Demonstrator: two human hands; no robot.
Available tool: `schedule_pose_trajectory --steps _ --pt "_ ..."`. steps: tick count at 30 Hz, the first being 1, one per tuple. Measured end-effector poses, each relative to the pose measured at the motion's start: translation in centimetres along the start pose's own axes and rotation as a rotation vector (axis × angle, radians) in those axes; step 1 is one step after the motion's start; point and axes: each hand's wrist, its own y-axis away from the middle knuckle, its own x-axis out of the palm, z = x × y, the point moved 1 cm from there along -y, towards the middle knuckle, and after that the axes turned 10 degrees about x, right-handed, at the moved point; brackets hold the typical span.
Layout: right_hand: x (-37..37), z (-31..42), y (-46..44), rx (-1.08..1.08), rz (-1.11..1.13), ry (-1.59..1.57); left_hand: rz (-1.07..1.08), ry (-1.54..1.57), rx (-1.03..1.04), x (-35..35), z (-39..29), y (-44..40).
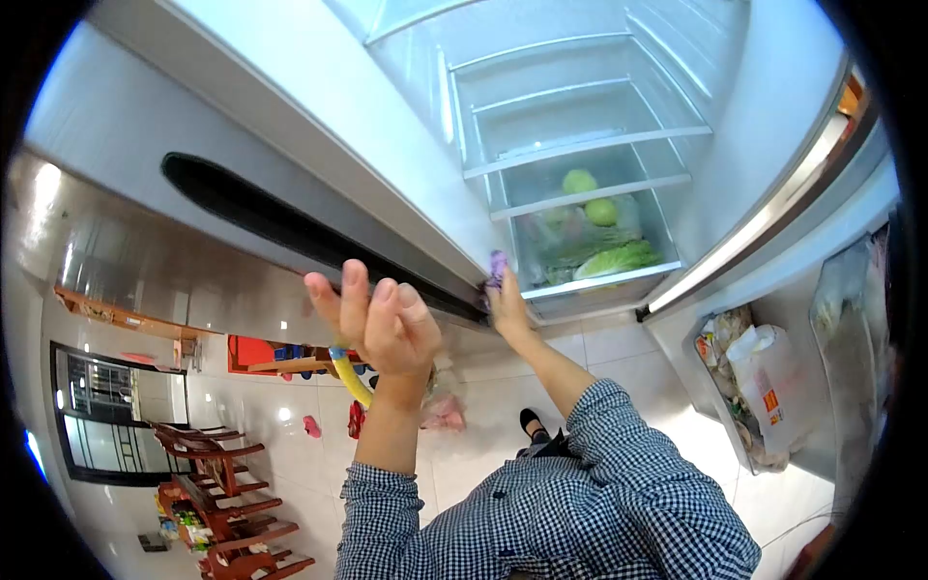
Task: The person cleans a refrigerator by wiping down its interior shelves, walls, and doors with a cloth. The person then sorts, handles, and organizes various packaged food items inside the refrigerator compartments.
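Note:
My right hand (507, 307) is closed on a crumpled purple cloth (498, 269), at the front edge of the wall beside the open refrigerator compartment (541, 121). Part of the cloth is hidden by the fingers. In front of the closed grey refrigerator door (126, 116), near its long black handle recess (251, 208), my left hand (387, 324) is raised with the fingers apart and slightly bent. It holds nothing. A clear bottom drawer (619, 280) inside the refrigerator contains a leafy green cabbage (619, 259) and round green produce (601, 212).
The other refrigerator door stands open at the right, its bin (744, 406) packed with bags, including a white plastic bag (764, 372). Wooden chairs (227, 503) stand at the lower left. On the tiled floor lie a pink slipper (311, 426) and a pinkish bag (443, 414).

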Motion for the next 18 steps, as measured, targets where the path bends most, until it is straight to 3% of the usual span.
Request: schedule_pose_trajectory --steps 2,4,7,10,13,15,18 --pt "0.3 5.1 0.0 -0.297 -0.138 -0.086 -0.030 0.009 -0.013 0.1 -0.1 -0.1" --pt "0.2 11.0 -0.2 -0.371 -0.148 -0.138 -0.051 0.019 -0.012 0.2 -0.2 -0.2" --pt "1.4 12.2 -1.3 -0.532 -0.274 -0.125 -0.067 0.014 0.009 0.3 0.1 0.0" --pt "2.1 6.2 -1.9 -0.469 -0.226 -0.127 -0.004 0.004 0.044 -0.4 0.7 0.7" --pt "0.9 0.1 -1.0 0.099 -0.010 -0.129 0.018 -0.042 0.104 -0.1 1.1 1.1" --pt "1.2 -5.6 -0.6 0.055 -0.092 -0.037 -0.004 -0.071 0.149 -0.1 1.4 1.3" --pt "0.7 -14.2 -0.9 0.176 -0.006 0.220 0.036 -0.089 0.174 -0.1 1.4 1.3"
